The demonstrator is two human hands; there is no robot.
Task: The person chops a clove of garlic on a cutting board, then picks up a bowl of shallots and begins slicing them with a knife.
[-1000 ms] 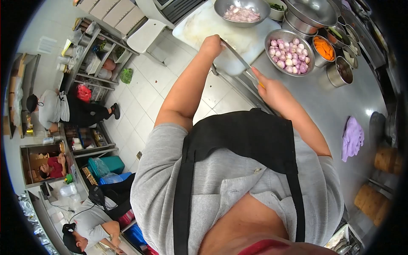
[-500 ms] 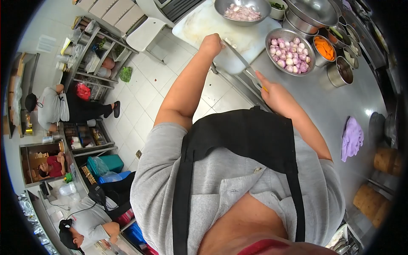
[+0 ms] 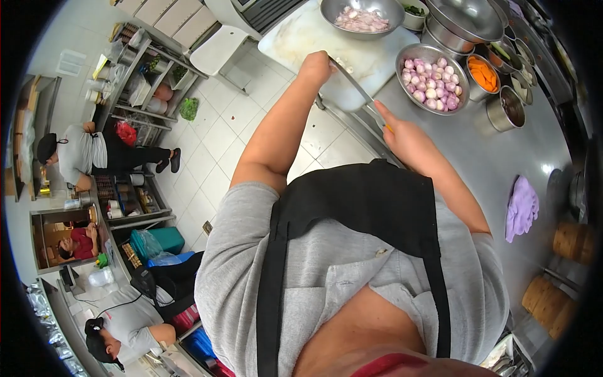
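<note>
Left hand: the left hand (image 3: 316,68) is curled at the tip end of the blade, over the white cutting board (image 3: 295,38); its fingertips are hidden, so whether it pinches anything cannot be told.
Right hand: the right hand (image 3: 405,135) is closed round the handle of the long metal knife (image 3: 355,83), one finger stretched towards the blade.
Knife: slanting from the right hand to the left, its blade partly over the board's near edge.
White bits: small pale pieces (image 3: 342,63) lie on the board, just beside the blade.
Shallots: whole purple-and-white bulbs (image 3: 432,83) fill a round steel bowl (image 3: 463,94) right of the board; sliced pinkish pieces (image 3: 361,20) sit in another steel bowl (image 3: 394,14) at its far side.
Desk: on the steel desk (image 3: 465,147), orange pieces (image 3: 482,74) in a metal pot, farther right; a crumpled lilac cloth (image 3: 522,208), nearer, on the right.
</note>
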